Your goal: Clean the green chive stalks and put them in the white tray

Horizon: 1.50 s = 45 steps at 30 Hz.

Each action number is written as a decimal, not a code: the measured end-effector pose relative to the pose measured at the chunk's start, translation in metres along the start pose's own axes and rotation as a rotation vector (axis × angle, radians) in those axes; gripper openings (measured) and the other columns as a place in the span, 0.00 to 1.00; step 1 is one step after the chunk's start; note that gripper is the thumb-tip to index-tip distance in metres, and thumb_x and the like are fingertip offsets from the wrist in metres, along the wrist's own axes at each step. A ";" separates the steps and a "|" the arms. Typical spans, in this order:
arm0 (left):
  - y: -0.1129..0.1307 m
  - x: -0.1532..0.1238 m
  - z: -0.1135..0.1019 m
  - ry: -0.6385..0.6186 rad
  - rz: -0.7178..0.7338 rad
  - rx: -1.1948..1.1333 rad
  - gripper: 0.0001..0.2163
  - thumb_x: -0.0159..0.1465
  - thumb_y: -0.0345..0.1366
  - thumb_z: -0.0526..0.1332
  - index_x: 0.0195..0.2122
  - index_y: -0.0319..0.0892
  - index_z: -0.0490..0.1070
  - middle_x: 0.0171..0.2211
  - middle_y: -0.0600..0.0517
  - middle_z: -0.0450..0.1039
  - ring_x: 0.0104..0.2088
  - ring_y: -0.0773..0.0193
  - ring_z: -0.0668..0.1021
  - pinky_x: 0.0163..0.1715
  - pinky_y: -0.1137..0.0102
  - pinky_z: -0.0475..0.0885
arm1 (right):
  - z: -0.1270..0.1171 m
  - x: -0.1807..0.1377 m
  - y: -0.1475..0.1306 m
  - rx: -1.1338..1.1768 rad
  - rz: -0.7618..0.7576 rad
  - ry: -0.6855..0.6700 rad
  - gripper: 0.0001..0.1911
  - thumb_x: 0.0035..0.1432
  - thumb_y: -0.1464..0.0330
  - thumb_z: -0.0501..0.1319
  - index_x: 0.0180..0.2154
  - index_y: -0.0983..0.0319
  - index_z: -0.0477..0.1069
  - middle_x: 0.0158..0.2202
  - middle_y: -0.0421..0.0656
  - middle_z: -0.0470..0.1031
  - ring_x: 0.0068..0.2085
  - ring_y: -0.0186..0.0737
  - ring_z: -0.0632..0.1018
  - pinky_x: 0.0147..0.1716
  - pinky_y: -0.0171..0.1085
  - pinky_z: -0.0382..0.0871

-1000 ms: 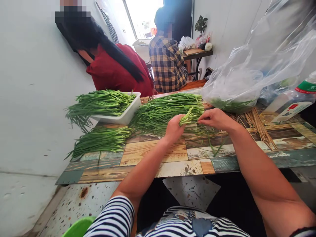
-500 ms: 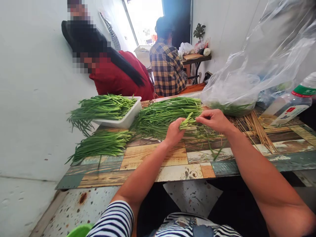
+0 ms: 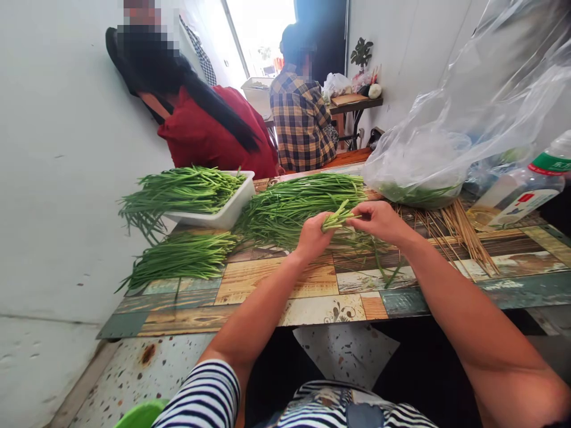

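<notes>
My left hand [image 3: 313, 238] is wrapped around a small bunch of garlic chives [image 3: 336, 219], whose pale cut ends point up and right. Thumb and fingers of my right hand [image 3: 379, 222] are pinched together at the tips of those stalks; a thin stalk end seems to be between them. Behind both hands lies a big pile of chives [image 3: 307, 199] on the table. Another chive bundle [image 3: 185, 257] rests at the left, in front of a white tray [image 3: 243, 199] heaped with more chives. Loose leaf scraps [image 3: 386, 267] lie below my right hand.
Bamboo skewers [image 3: 468, 235] are spread on the patchwork-patterned table [image 3: 276, 279] at the right. Beyond them stand a clear plastic bag [image 3: 419, 160] with greens inside and a bottle with a green label [image 3: 530, 184]. Two people [image 3: 303, 119] sit past the table's far edge.
My right hand has moved slightly left, closer to the bunch in my left hand, and its fingers now meet the stalk ends. The view has shifted a little.
</notes>
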<state>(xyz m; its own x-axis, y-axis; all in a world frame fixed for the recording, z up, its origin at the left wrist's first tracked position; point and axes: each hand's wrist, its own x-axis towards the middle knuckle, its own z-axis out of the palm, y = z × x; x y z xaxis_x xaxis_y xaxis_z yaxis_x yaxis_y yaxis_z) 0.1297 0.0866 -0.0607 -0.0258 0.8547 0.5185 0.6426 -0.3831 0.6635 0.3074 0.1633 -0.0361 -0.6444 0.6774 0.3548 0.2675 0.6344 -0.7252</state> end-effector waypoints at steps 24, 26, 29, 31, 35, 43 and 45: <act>0.005 0.005 -0.003 -0.023 -0.071 0.089 0.05 0.59 0.32 0.61 0.27 0.40 0.70 0.25 0.55 0.71 0.26 0.68 0.71 0.28 0.74 0.64 | -0.005 0.001 -0.008 -0.115 -0.008 -0.004 0.21 0.58 0.54 0.56 0.25 0.63 0.76 0.24 0.44 0.75 0.28 0.38 0.71 0.29 0.35 0.61; 0.004 0.003 -0.002 -0.012 -0.066 0.069 0.05 0.59 0.33 0.61 0.27 0.40 0.70 0.26 0.55 0.72 0.27 0.68 0.71 0.30 0.74 0.64 | -0.002 0.003 0.001 0.060 0.121 0.158 0.22 0.57 0.53 0.56 0.26 0.64 0.76 0.22 0.42 0.73 0.25 0.35 0.69 0.26 0.34 0.60; 0.003 0.000 -0.001 0.017 -0.049 0.046 0.05 0.60 0.33 0.61 0.27 0.40 0.71 0.26 0.54 0.72 0.28 0.67 0.72 0.31 0.73 0.64 | -0.007 0.006 0.009 0.172 0.237 0.369 0.23 0.54 0.52 0.58 0.25 0.65 0.75 0.18 0.39 0.67 0.21 0.32 0.64 0.21 0.34 0.56; 0.003 0.000 -0.002 0.034 -0.045 0.036 0.05 0.60 0.33 0.62 0.27 0.39 0.71 0.26 0.54 0.72 0.28 0.67 0.73 0.31 0.73 0.64 | -0.013 0.005 0.005 0.153 0.224 0.383 0.22 0.52 0.51 0.60 0.23 0.64 0.74 0.17 0.39 0.66 0.21 0.31 0.63 0.21 0.34 0.55; 0.003 0.002 -0.004 0.028 -0.041 0.038 0.06 0.60 0.34 0.63 0.28 0.39 0.72 0.27 0.54 0.72 0.29 0.67 0.73 0.32 0.73 0.65 | -0.011 0.002 -0.013 0.100 0.029 0.123 0.20 0.48 0.52 0.63 0.27 0.63 0.77 0.25 0.42 0.73 0.27 0.34 0.69 0.27 0.35 0.62; -0.001 0.000 -0.001 0.071 -0.052 0.050 0.08 0.60 0.39 0.62 0.28 0.40 0.71 0.27 0.55 0.72 0.29 0.68 0.72 0.32 0.74 0.66 | -0.002 0.008 0.020 0.466 0.255 0.270 0.25 0.50 0.48 0.61 0.30 0.64 0.76 0.22 0.42 0.70 0.21 0.31 0.65 0.19 0.33 0.55; -0.002 -0.001 0.000 0.092 -0.060 0.044 0.08 0.60 0.38 0.63 0.28 0.40 0.71 0.26 0.55 0.72 0.28 0.68 0.73 0.31 0.74 0.66 | -0.013 0.008 0.024 0.316 0.286 0.279 0.26 0.51 0.46 0.60 0.22 0.63 0.73 0.16 0.40 0.65 0.19 0.31 0.63 0.19 0.34 0.54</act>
<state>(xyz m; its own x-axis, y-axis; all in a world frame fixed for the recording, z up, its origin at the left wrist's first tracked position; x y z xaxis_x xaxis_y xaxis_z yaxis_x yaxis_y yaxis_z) 0.1281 0.0864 -0.0622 -0.1339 0.8389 0.5275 0.6708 -0.3151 0.6714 0.3181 0.1884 -0.0430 -0.3495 0.9085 0.2291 0.1479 0.2950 -0.9440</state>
